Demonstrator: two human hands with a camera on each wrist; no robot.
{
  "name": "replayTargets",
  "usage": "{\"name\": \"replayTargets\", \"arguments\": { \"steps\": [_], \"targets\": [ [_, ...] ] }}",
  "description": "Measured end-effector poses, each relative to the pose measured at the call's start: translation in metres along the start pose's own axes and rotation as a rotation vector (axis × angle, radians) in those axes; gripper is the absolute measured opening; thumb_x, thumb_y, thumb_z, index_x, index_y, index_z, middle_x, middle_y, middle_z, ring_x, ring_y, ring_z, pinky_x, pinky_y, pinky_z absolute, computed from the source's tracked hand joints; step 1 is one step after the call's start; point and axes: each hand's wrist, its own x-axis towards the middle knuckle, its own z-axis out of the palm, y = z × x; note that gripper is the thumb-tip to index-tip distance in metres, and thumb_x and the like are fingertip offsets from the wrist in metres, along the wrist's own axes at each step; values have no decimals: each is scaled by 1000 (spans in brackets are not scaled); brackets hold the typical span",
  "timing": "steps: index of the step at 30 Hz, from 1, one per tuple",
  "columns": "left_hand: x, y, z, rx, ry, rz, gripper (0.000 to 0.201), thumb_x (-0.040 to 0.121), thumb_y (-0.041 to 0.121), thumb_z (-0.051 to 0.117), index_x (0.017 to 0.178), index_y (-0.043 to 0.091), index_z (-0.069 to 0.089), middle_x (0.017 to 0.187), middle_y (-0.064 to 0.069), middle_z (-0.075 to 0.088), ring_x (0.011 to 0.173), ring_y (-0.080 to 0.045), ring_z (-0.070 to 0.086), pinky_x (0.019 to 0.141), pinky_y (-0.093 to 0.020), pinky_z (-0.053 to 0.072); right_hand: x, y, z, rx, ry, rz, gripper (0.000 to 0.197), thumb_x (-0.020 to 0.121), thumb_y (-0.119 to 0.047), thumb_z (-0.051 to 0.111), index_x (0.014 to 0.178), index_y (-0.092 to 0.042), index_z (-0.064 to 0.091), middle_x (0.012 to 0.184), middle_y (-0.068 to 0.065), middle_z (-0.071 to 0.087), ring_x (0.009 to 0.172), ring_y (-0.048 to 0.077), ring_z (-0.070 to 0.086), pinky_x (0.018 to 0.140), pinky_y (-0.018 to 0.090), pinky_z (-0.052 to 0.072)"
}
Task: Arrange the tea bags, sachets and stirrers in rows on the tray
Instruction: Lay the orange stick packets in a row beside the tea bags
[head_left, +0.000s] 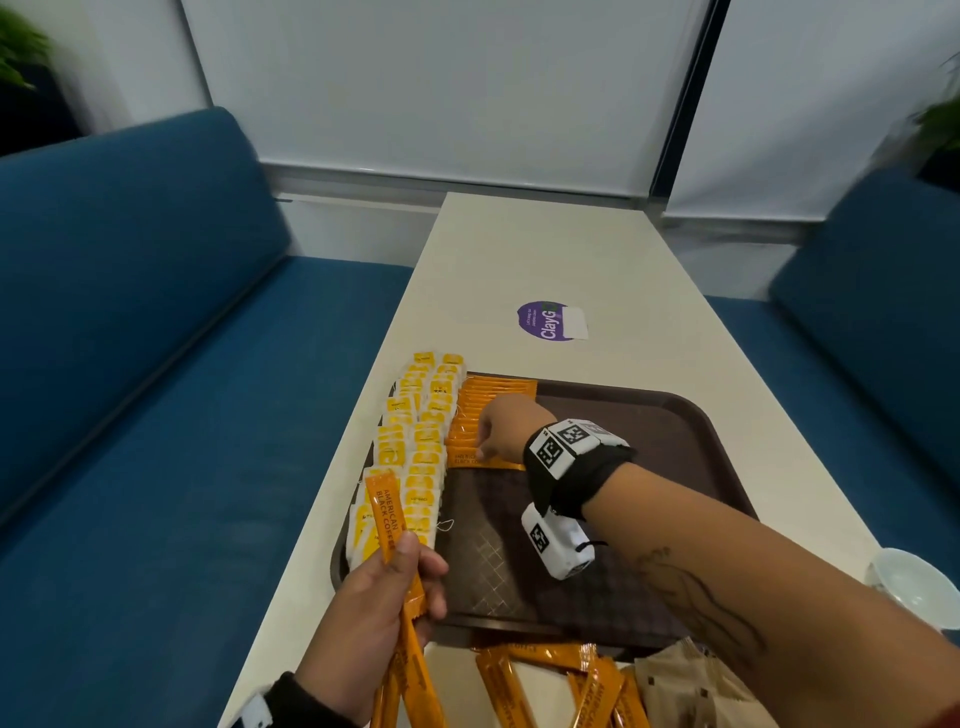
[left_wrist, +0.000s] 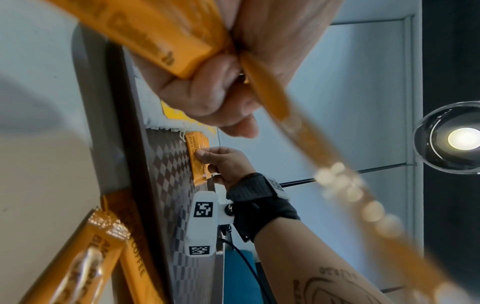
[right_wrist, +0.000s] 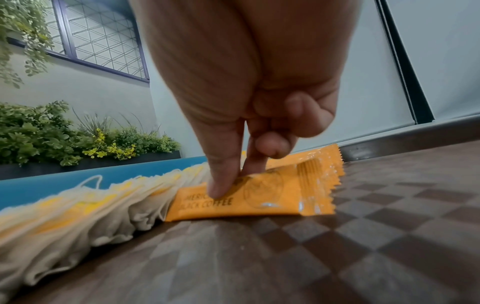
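Cream tabletop (head_left: 545, 249) runs between two blue benches (head_left: 130, 291), with pale blinds behind and green plants at the edges of view. On it sits a brown tray (head_left: 649, 415) with a checkered floor. The right hand (head_left: 506, 426) has its index and middle fingers (right_wrist: 221, 181) straight, pressing the nearest orange coffee sachet (right_wrist: 249, 199) flat at the front of its row; its other fingers are tucked in. Just left of those fingertips lies the overlapped row of tea bags (head_left: 415, 452). The left hand (head_left: 384, 597) grips a bundle of sachets (head_left: 387, 514). A sideways nudge could likely skew the slick packet or ruffle the tea bags; the loose bundle might slip. More sachets (head_left: 550, 686) and tan packets (head_left: 691, 686) wait nearer the person, off the tray. No stirrers can be made out.
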Motion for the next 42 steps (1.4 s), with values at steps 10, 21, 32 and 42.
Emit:
{"name": "replayTargets", "arguments": {
  "steps": [10, 21, 32, 42],
  "targets": [
    [4, 0, 5, 13, 4, 1, 52, 75, 49, 42, 86, 2, 62, 59, -12, 58, 42, -13, 48, 42, -21, 41, -8, 4, 1, 99, 120, -11, 17, 85, -23, 70, 94, -9, 69, 101, 5, 67, 95, 20, 62, 85, 33, 51],
    [-2, 8, 24, 0, -70, 15, 53, 74, 49, 43, 83, 1, 62, 57, -10, 57, 38, -10, 48, 39, -19, 40, -67, 13, -11, 251, 124, -101, 13, 87, -16, 67, 95, -6, 71, 104, 7, 68, 90, 13, 58, 83, 28, 47],
    [-17, 2, 18, 22, -55, -19, 56, 73, 49, 42, 84, -2, 62, 56, -11, 57, 38, -11, 48, 38, -19, 40, -31, 12, 0, -156, 22, -70, 30, 89, -24, 64, 119, -21, 65, 126, 4, 58, 115, 23, 55, 95, 36, 48],
    [-13, 2, 8, -2, -19, -41, 57, 71, 48, 44, 87, -3, 62, 58, -12, 57, 38, -12, 49, 37, -19, 40, -17, 3, 13, -131, -20, -52, 31, 81, -26, 73, 105, -7, 67, 106, 8, 66, 99, 25, 61, 88, 38, 52]
  ]
}}
